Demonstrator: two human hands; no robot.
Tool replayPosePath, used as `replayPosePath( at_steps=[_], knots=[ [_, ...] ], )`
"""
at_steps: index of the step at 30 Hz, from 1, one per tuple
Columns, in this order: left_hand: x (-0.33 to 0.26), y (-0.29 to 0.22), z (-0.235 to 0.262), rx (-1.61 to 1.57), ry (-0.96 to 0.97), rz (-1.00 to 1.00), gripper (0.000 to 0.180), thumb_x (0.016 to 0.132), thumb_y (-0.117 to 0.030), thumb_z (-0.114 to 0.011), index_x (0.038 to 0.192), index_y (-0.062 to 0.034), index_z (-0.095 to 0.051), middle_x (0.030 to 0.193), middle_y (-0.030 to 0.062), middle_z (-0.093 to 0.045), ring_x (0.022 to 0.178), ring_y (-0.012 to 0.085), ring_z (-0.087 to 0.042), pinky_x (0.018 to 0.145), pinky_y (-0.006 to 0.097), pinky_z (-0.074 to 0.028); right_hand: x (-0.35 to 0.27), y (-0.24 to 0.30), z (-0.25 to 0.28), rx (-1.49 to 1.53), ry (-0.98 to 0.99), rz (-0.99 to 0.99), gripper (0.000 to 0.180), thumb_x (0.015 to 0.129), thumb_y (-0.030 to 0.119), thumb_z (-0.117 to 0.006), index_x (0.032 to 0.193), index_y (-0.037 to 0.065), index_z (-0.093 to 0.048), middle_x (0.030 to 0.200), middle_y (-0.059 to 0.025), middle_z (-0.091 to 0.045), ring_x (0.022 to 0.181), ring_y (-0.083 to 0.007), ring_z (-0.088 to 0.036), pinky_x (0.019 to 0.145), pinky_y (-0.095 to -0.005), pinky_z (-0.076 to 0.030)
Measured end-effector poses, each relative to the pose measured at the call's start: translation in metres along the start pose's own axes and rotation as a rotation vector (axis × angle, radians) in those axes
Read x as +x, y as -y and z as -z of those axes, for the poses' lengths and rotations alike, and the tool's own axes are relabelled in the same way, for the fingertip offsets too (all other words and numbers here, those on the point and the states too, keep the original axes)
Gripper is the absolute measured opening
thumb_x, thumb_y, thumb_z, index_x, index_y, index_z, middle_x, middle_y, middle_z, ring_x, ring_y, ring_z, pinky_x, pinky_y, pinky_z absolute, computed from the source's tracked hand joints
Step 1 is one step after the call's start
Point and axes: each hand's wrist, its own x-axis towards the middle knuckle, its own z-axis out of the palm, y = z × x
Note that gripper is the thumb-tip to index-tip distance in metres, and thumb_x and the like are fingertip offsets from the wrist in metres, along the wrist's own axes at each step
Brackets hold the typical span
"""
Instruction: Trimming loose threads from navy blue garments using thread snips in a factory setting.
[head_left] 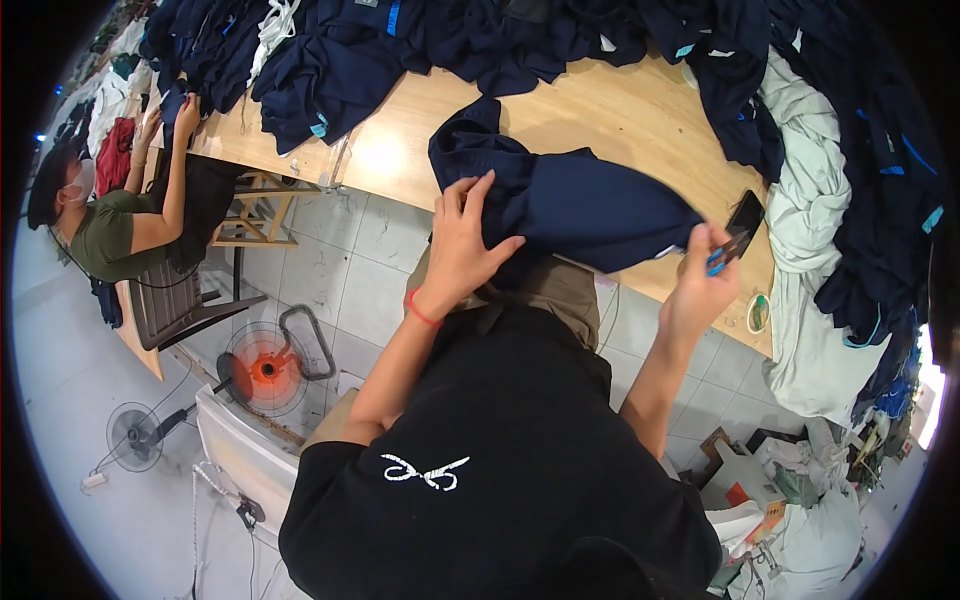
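Note:
A dark navy garment [600, 205] lies stretched across the wooden table in front of me, bunched at its left end. My left hand [464, 245] rests on that bunched part, fingers and thumb spread. At the garment's right tip, my right hand [698, 285] is closed round small thread snips [722, 258] with blue on the handles, and its fingertips touch the cloth there. Whether those fingers also pinch the cloth I cannot tell. Beside the garment's tip shows a small white tag [664, 252]. A black phone [746, 212] lies just past my right hand.
Heaps of navy garments [330, 80] line the table's [640, 120] far side. White cloth [805, 200] hangs over its right end, near a small round container [758, 313]. At left a masked person [130, 225] handles cloth. An orange fan [268, 368] and plastic bin [235, 440] stand lower left.

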Motion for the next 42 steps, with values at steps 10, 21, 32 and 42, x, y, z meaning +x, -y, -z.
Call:
replayPosePath(
  at_steps=[10, 21, 32, 42],
  knots=[
    [0.057, -0.015, -0.004, -0.458, -0.029, 0.042, 0.022, 0.09, -0.002, -0.078, 0.109, 0.0028, -0.068, 0.096, 0.018, -0.07, 0.086, 0.0338, -0.07, 0.078, 0.035, -0.054, 0.022, 0.036, 0.007, 0.436, 0.165, -0.053, 0.024, 0.102, -0.001, -0.065, 0.125, -0.004, -0.068, 0.098, -0.011, -0.073, 0.057, -0.0003, -0.038, 0.051, -0.0209, -0.027],
    [0.057, -0.092, 0.039, -0.965, 0.235, -0.046, 0.021, 0.094, 0.0, -0.074, 0.115, 0.0009, -0.076, 0.109, 0.0118, -0.075, 0.102, 0.0232, -0.07, 0.092, 0.032, -0.054, -0.039, 0.068, -0.017, 0.849, 0.605, -0.394, 0.018, 0.104, 0.001, -0.058, 0.12, -0.005, -0.064, 0.078, -0.0023, -0.056, 0.052, -0.0027, -0.035, 0.049, -0.0228, -0.026],
    [0.045, -0.104, 0.058, -0.851, 0.229, -0.159, 0.02, 0.09, 0.011, -0.074, 0.108, 0.0045, -0.075, 0.104, 0.0129, -0.076, 0.098, 0.0231, -0.069, 0.089, 0.032, -0.053, -0.052, 0.075, -0.029, 0.829, 0.614, -0.352, 0.01, 0.105, 0.006, -0.067, 0.112, 0.002, -0.06, 0.084, -0.0025, -0.062, 0.064, -0.0067, -0.055, 0.053, -0.0224, -0.037],
    [0.05, -0.115, 0.068, -0.625, 0.149, -0.27, 0.016, 0.082, 0.006, -0.081, 0.096, -0.0017, -0.079, 0.088, 0.0081, -0.076, 0.086, 0.0223, -0.069, 0.081, 0.033, -0.048, -0.05, 0.072, -0.026, 0.711, 0.607, -0.279, 0.013, 0.102, 0.004, -0.071, 0.102, 0.005, -0.058, 0.085, -0.0057, -0.065, 0.067, -0.0086, -0.058, 0.059, -0.024, -0.045]
  ],
)
